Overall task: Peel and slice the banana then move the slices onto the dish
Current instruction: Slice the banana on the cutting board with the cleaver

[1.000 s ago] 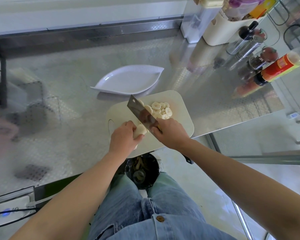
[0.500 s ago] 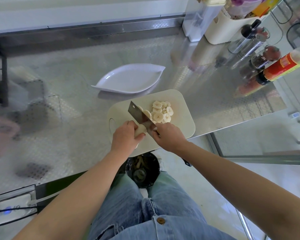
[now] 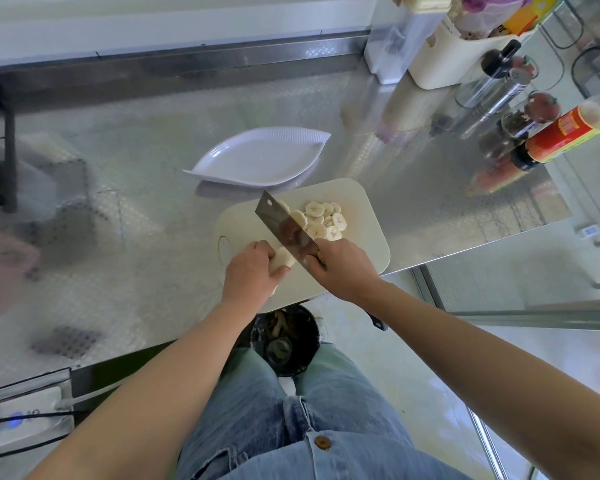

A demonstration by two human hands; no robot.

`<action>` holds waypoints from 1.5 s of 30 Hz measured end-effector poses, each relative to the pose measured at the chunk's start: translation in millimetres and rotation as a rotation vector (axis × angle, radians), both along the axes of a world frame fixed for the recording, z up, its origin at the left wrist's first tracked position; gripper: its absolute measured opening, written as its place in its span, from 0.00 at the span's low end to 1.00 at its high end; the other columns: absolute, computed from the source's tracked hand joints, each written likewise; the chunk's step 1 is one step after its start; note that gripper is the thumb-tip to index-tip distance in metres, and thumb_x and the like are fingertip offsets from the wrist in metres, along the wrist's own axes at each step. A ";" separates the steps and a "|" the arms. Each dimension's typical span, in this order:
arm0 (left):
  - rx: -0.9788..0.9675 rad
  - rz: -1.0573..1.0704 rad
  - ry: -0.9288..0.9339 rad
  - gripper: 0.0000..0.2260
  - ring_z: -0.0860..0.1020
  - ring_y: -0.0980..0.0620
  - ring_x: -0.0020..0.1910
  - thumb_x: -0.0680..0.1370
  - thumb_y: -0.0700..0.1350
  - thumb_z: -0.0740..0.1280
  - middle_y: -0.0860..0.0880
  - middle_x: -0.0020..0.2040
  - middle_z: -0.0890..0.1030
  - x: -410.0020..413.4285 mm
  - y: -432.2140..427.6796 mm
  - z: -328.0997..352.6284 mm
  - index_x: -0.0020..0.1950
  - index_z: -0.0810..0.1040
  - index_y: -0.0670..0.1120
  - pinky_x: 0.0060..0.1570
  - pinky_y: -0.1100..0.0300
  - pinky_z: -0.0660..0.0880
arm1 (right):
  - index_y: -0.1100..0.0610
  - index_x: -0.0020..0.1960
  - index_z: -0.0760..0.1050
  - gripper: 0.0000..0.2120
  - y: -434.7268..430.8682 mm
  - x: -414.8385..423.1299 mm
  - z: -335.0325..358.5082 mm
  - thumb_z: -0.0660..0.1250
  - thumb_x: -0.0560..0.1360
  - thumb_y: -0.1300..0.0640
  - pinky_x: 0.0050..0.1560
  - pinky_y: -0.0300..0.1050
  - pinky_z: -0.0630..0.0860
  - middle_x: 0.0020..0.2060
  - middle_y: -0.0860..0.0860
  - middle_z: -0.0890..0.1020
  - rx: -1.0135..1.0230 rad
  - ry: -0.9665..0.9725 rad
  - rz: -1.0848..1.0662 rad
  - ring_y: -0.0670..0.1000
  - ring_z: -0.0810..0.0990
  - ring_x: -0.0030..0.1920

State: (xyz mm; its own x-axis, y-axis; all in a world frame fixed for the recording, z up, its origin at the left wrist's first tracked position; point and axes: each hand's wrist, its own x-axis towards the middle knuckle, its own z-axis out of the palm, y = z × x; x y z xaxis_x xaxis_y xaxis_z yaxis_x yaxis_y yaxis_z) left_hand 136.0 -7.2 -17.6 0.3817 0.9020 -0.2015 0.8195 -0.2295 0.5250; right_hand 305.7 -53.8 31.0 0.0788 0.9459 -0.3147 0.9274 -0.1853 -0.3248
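A cream cutting board (image 3: 361, 199) lies at the counter's front edge. My left hand (image 3: 252, 273) holds down the peeled banana stub (image 3: 283, 260) on it. My right hand (image 3: 342, 266) grips the handle of a cleaver (image 3: 284, 225), whose blade stands just right of the stub. Several banana slices (image 3: 321, 220) lie in a heap on the board beyond the blade. The white leaf-shaped dish (image 3: 260, 161) sits behind the board with nothing in it.
Sauce bottles (image 3: 565, 136), spice jars (image 3: 520, 121) and a cream caddy (image 3: 444, 60) crowd the counter's back right. A black bin (image 3: 286, 339) with banana peel stands on the floor between my knees. A power strip (image 3: 18, 419) lies at lower left.
The cleaver was lower half a second ago and has come back up beside the stub. My left hand stays on the banana. The slice heap looks unchanged.
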 end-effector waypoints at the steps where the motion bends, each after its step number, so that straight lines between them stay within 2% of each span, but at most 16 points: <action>1: 0.000 0.001 0.001 0.15 0.78 0.47 0.44 0.73 0.55 0.70 0.48 0.48 0.79 0.1 0.1 -0.2 0.51 0.76 0.45 0.44 0.54 0.75 | 0.59 0.46 0.73 0.13 0.1 0.0 0.2 0.57 0.79 0.50 0.32 0.44 0.66 0.34 0.54 0.76 -0.007 -0.005 0.011 0.56 0.74 0.35; 4: -0.005 0.008 -0.008 0.15 0.77 0.48 0.43 0.73 0.56 0.71 0.49 0.47 0.78 0.5 0.3 -0.9 0.49 0.76 0.45 0.44 0.53 0.75 | 0.56 0.52 0.77 0.14 -0.8 -1.4 -2.0 0.55 0.78 0.50 0.36 0.46 0.72 0.38 0.53 0.80 -0.028 0.000 0.027 0.56 0.77 0.38; 7: -0.009 0.011 -0.009 0.15 0.77 0.48 0.42 0.72 0.56 0.71 0.49 0.46 0.78 0.8 0.3 -1.1 0.49 0.76 0.45 0.43 0.54 0.75 | 0.56 0.53 0.76 0.14 -1.4 -3.4 -2.3 0.55 0.79 0.51 0.35 0.45 0.69 0.38 0.53 0.79 -0.031 -0.010 0.021 0.56 0.77 0.38; 12: -0.026 0.027 -0.027 0.17 0.77 0.47 0.44 0.72 0.56 0.71 0.49 0.48 0.79 1.7 0.2 -1.1 0.51 0.77 0.45 0.44 0.55 0.73 | 0.59 0.47 0.71 0.12 -1.0 -10.6 -2.5 0.55 0.80 0.52 0.36 0.45 0.64 0.34 0.53 0.72 -0.063 -0.040 0.028 0.56 0.70 0.35; 18: -0.032 0.036 -0.018 0.17 0.77 0.47 0.45 0.72 0.56 0.72 0.49 0.48 0.78 1.8 0.2 -1.4 0.51 0.76 0.45 0.44 0.55 0.73 | 0.59 0.48 0.71 0.12 2.3 -19.0 -9.6 0.55 0.81 0.51 0.37 0.46 0.64 0.36 0.53 0.72 -0.113 -0.028 0.015 0.56 0.70 0.37; 22: -0.022 0.028 -0.024 0.16 0.76 0.48 0.44 0.72 0.55 0.72 0.49 0.48 0.78 1.2 -0.7 -0.4 0.51 0.76 0.45 0.43 0.56 0.72 | 0.56 0.45 0.65 0.09 1.5 -21.2 -11.5 0.56 0.81 0.52 0.38 0.47 0.65 0.38 0.53 0.71 -0.142 -0.032 0.011 0.56 0.70 0.38; 25: -0.004 0.029 -0.025 0.19 0.77 0.48 0.44 0.71 0.58 0.72 0.50 0.48 0.78 -1.6 -2.5 0.6 0.53 0.76 0.46 0.43 0.54 0.75 | 0.56 0.43 0.63 0.11 1.0 -17.6 -8.6 0.55 0.81 0.51 0.36 0.47 0.64 0.35 0.53 0.71 -0.115 -0.037 0.011 0.56 0.69 0.36; 28: 0.004 0.041 -0.029 0.22 0.78 0.48 0.44 0.69 0.59 0.72 0.50 0.49 0.78 -6.0 -6.3 0.7 0.55 0.75 0.46 0.42 0.53 0.76 | 0.57 0.42 0.63 0.12 1.4 -14.1 0.1 0.55 0.81 0.51 0.34 0.45 0.62 0.31 0.52 0.69 -0.065 -0.022 -0.005 0.56 0.69 0.34; 32: 0.034 0.016 -0.009 0.16 0.77 0.48 0.41 0.72 0.55 0.71 0.49 0.47 0.79 -9.4 -8.6 -2.1 0.52 0.76 0.46 0.39 0.57 0.72 | 0.57 0.41 0.63 0.12 2.0 -10.6 10.6 0.55 0.80 0.51 0.28 0.44 0.57 0.30 0.50 0.67 -0.032 -0.033 0.026 0.56 0.69 0.33; 35: 0.030 0.021 -0.022 0.14 0.77 0.48 0.41 0.73 0.53 0.71 0.49 0.47 0.79 -8.4 -8.9 -3.0 0.50 0.76 0.45 0.40 0.58 0.71 | 0.56 0.41 0.64 0.12 0.8 -11.2 11.4 0.55 0.80 0.51 0.32 0.44 0.60 0.31 0.51 0.69 -0.049 -0.049 0.054 0.56 0.70 0.34; 39: 0.017 0.031 -0.032 0.14 0.78 0.46 0.43 0.72 0.52 0.71 0.48 0.47 0.79 -6.6 -8.1 -3.3 0.51 0.77 0.44 0.41 0.57 0.71 | 0.56 0.42 0.64 0.12 -0.6 -13.7 7.9 0.55 0.80 0.51 0.35 0.45 0.63 0.30 0.49 0.66 -0.051 -0.061 0.059 0.56 0.69 0.34; 45: -0.025 0.057 -0.048 0.16 0.78 0.46 0.45 0.72 0.53 0.72 0.48 0.49 0.79 -5.9 -7.7 -3.6 0.52 0.77 0.44 0.46 0.55 0.74 | 0.59 0.49 0.72 0.13 -0.1 -20.2 -4.7 0.54 0.81 0.51 0.36 0.47 0.66 0.37 0.54 0.74 -0.075 -0.067 0.040 0.56 0.71 0.36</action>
State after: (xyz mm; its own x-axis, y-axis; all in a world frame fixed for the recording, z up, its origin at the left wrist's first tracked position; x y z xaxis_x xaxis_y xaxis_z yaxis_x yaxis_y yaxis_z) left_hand 130.1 -14.9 -21.2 0.3398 0.9174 -0.2071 0.8044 -0.1694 0.5694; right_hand 285.5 -53.9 26.3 0.0645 0.9228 -0.3798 0.9536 -0.1691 -0.2489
